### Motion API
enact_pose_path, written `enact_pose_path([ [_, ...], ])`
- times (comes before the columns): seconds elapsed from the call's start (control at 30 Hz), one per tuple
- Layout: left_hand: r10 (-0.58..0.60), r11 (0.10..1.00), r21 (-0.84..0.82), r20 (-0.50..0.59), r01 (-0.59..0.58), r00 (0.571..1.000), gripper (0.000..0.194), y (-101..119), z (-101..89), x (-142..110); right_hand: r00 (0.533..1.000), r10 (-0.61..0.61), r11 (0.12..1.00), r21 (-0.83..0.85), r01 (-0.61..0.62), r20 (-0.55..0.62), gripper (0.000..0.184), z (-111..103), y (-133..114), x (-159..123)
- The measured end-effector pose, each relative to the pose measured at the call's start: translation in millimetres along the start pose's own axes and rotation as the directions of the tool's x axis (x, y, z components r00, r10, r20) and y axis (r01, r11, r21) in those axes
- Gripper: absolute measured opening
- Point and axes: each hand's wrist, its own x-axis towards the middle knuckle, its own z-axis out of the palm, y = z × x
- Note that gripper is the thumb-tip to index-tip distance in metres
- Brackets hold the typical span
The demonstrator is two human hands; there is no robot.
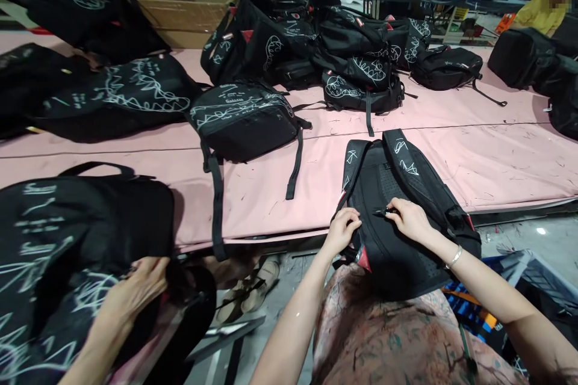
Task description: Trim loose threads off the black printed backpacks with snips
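A black backpack (370, 234) leans from my lap onto the table's front edge, its back panel and straps facing up. White scribbled drawings mark its shoulder straps (404, 159). My left hand (344, 228) is closed in a pinch at the backpack's left side edge; any thread or strap between the fingertips is too small to make out. Over the back panel, my right hand (409, 219) grips small dark thread snips (383, 212), whose tips point left toward my left hand. A bit of red lining (362, 258) shows at the bag's lower left.
A co-worker's hand (142, 283) rests on another black backpack (85, 222) at left. The pink table (266, 216) bears loose threads and several black bags, one a scribbled backpack (248, 120). Behind stands a cardboard box (185, 15). At lower right is a blue crate (510, 264).
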Motion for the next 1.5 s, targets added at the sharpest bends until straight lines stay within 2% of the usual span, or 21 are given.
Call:
enact_pose_path([
  [0.17,-0.100,0.991,-0.105,-0.129,0.087,0.986,0.028,-7.7,-7.7,0.5,0.996,-0.053,0.998,0.020,0.052,0.071,0.007,-1.4,-3.4,-7.1],
  [0.27,-0.144,0.987,-0.099,-0.208,0.126,0.967,0.038,-10.3,-10.1,6.2,0.994,-0.070,0.997,0.026,0.068,0.080,0.007,-1.6,-5.3,-10.6],
  [0.4,-0.111,0.994,0.000,-0.219,0.114,0.969,0.022,-6.1,-1.1,15.8,0.997,-0.049,0.997,0.069,0.045,0.054,0.009,-0.6,-1.9,-13.6],
  [0.5,-0.091,0.993,0.053,-0.220,0.105,0.971,0.009,-0.5,8.6,21.4,0.999,0.010,0.987,0.158,-0.017,0.046,0.011,0.6,5.8,-13.1],
  [0.53,-0.087,0.993,0.058,-0.212,0.101,0.973,0.003,1.7,9.9,23.0,0.998,0.039,0.980,0.192,-0.047,0.048,0.011,0.6,8.6,-12.6],
  [0.67,-0.035,0.999,0.006,-0.061,0.036,0.998,0.011,15.0,-0.8,24.3,0.992,0.125,0.945,0.301,-0.129,0.033,0.014,-4.8,17.2,-13.6],
  [0.73,-0.006,0.999,-0.039,0.029,0.008,1.000,0.025,24.2,-12.6,19.3,0.994,0.107,0.938,0.333,-0.100,-0.003,0.015,-10.8,19.3,-17.3],
  [0.8,0.013,0.998,-0.065,0.065,-0.009,0.998,0.039,32.2,-23.6,11.0,0.996,0.076,0.940,0.338,-0.053,-0.055,0.016,-17.6,21.1,-22.2],
  [0.87,0.013,0.998,-0.060,0.034,-0.011,0.999,0.043,36.3,-30.0,2.1,0.988,0.084,0.954,0.297,-0.042,-0.129,0.012,-24.2,24.2,-26.2],
  [0.93,0.004,1.000,0.020,-0.056,-0.003,0.998,0.035,34.0,-29.6,-4.2,0.967,0.136,0.973,0.212,-0.089,-0.217,0.014,-30.1,29.6,-27.6],
  [1.0,-0.002,0.985,0.167,-0.168,0.030,0.986,0.029,25.1,-22.5,-6.8,0.939,0.189,0.981,0.098,-0.168,-0.286,0.027,-34.3,36.7,-26.5],
  [1.03,-0.005,0.970,0.237,-0.202,0.054,0.979,0.037,18.9,-17.6,-7.0,0.929,0.214,0.976,0.035,-0.213,-0.302,0.034,-35.4,40.3,-25.6],
  [1.1,-0.028,0.944,0.317,-0.191,0.089,0.981,0.061,5.9,-8.0,-6.8,0.922,0.254,0.955,-0.076,-0.288,-0.293,0.041,-34.9,46.8,-24.8],
  [1.13,-0.049,0.937,0.334,-0.159,0.100,0.986,0.066,0.8,-4.6,-6.9,0.924,0.267,0.945,-0.115,-0.308,-0.273,0.041,-33.4,49.5,-25.5],
  [1.2,-0.086,0.923,0.366,-0.096,0.116,0.992,0.062,-2.6,-2.1,-9.1,0.930,0.280,0.935,-0.151,-0.320,-0.239,0.037,-28.6,54.3,-28.9],
  [1.27,-0.127,0.885,0.440,-0.087,0.153,0.988,0.058,5.5,-4.1,-14.9,0.922,0.295,0.931,-0.143,-0.337,-0.250,0.038,-23.6,58.9,-33.8],
  [1.37,-0.194,0.737,0.645,-0.084,0.202,0.977,0.057,33.5,-6.7,-29.3,0.895,0.357,0.911,-0.111,-0.397,-0.266,0.046,-20.8,65.3,-40.4],
  [1.43,-0.239,0.609,0.772,-0.043,0.184,0.970,0.057,52.9,-3.7,-39.3,0.914,0.365,0.920,-0.080,-0.383,-0.177,0.046,-21.9,66.8,-44.5],
  [1.5,-0.293,0.517,0.840,-0.009,0.167,0.956,0.058,65.7,2.1,-46.9,0.946,0.321,0.945,-0.050,-0.323,-0.050,0.042,-23.0,64.2,-50.2],
])
